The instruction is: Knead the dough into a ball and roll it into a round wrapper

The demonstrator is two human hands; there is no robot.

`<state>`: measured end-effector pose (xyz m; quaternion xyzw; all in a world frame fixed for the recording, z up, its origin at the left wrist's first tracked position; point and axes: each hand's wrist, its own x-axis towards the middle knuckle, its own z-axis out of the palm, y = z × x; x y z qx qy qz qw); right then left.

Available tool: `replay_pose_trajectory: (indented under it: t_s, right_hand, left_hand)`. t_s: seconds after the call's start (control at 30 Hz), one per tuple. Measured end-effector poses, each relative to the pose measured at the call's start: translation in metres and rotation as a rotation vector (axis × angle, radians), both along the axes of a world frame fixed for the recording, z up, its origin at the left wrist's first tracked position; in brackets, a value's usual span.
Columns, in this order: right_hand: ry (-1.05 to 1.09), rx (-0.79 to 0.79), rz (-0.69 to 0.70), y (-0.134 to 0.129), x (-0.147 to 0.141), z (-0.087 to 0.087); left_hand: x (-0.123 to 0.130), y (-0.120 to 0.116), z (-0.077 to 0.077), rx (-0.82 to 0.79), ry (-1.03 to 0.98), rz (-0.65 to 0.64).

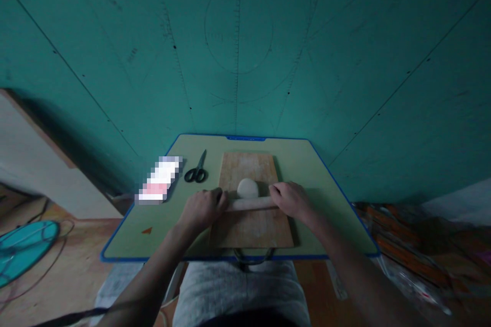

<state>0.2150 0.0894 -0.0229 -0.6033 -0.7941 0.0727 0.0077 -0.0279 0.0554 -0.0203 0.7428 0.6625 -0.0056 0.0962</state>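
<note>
A pale rolling pin [251,204] lies crosswise over a wooden board [255,232]. My left hand [205,207] is closed round its left end. At the other end, my right hand [291,198] grips it in the same way. Just beyond the pin, a flat, rounded piece of pale dough [247,188] rests on the board, its near edge hidden behind the pin. The wood shows whitish patches, perhaps flour.
The board lies on a small blue-edged table [326,214]. Left of it are black-handled scissors [196,171], a blurred-out phone-like object [161,179] and a small orange triangle [147,230]. A green wall [238,61] stands close behind the table.
</note>
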Motion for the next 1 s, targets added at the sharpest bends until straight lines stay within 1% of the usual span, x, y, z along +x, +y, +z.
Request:
replay_pose_trajectory:
  t_s: [0.07, 0.13, 0.2, 0.27, 0.33, 0.4, 0.53, 0.6, 0.7, 0.87, 1.0]
  right_hand:
    - [0.018, -0.083, -0.021, 0.004, -0.002, 0.002]
    - [0.013, -0.173, -0.052, 0.008, -0.004, 0.004]
    - [0.01, -0.231, -0.077, 0.01, -0.006, 0.006]
    - [0.023, -0.24, -0.088, 0.011, -0.005, 0.006]
    - [0.058, -0.195, -0.092, 0.008, -0.003, 0.005]
    - [0.103, -0.095, -0.073, 0.004, 0.001, 0.004]
    - [0.125, 0.162, -0.019, -0.003, 0.003, 0.003]
    - [0.105, 0.237, -0.024, -0.004, 0.002, 0.001]
    - [0.077, 0.272, -0.043, -0.003, -0.001, -0.006]
    - [0.074, 0.248, -0.069, 0.002, -0.002, -0.021]
    - [0.09, 0.205, -0.108, 0.008, -0.003, -0.021]
  left_hand:
    - [0.001, 0.001, 0.0, 0.001, 0.006, -0.011]
    - [0.002, 0.001, 0.0, 0.02, 0.023, 0.018]
    - [0.006, -0.003, -0.001, 0.1, 0.035, 0.074]
    - [0.008, -0.007, -0.003, 0.2, 0.025, 0.087]
    - [0.01, -0.01, -0.005, 0.251, 0.001, 0.04]
    - [0.01, -0.01, -0.005, 0.252, -0.021, 0.015]
    - [0.008, 0.001, 0.0, 0.248, -0.054, 0.061]
    - [0.008, 0.006, 0.003, 0.226, -0.053, 0.083]
    - [0.01, 0.011, 0.002, 0.198, -0.028, 0.122]
    - [0.015, 0.009, -0.007, 0.327, -0.006, 0.139]
    - [0.017, 0.011, -0.01, 0.307, -0.006, 0.181]
